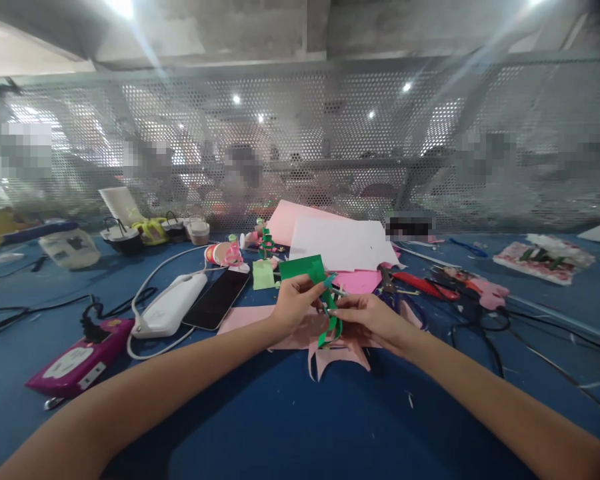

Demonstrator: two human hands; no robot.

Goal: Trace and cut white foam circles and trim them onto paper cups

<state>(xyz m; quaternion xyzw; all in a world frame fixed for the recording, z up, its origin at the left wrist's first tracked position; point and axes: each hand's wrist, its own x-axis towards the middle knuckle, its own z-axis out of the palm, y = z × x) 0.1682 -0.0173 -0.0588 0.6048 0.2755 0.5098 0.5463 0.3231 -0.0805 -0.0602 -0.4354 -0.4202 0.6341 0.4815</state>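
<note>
My left hand (296,305) is closed in a pinch on a sheet of green paper (297,267), whose wide part sticks out behind the fingers. Below the fingertips hangs a curled green paper strip (336,328). My right hand (373,319) is closed, with its fingertips pressed together at that strip. A small teal piece and a thin silvery thing show between the two hands, too small to name. Under the hands lie cut pieces of pale pink paper (341,355) with ragged edges.
Behind the hands lie white paper (341,243) and pink paper (293,223). To the left are a black phone (219,300), a white power bank (171,305) and a purple power strip (83,357). A red-handled tool (425,285) and cables lie at right. A perforated metal screen (300,147) stands behind.
</note>
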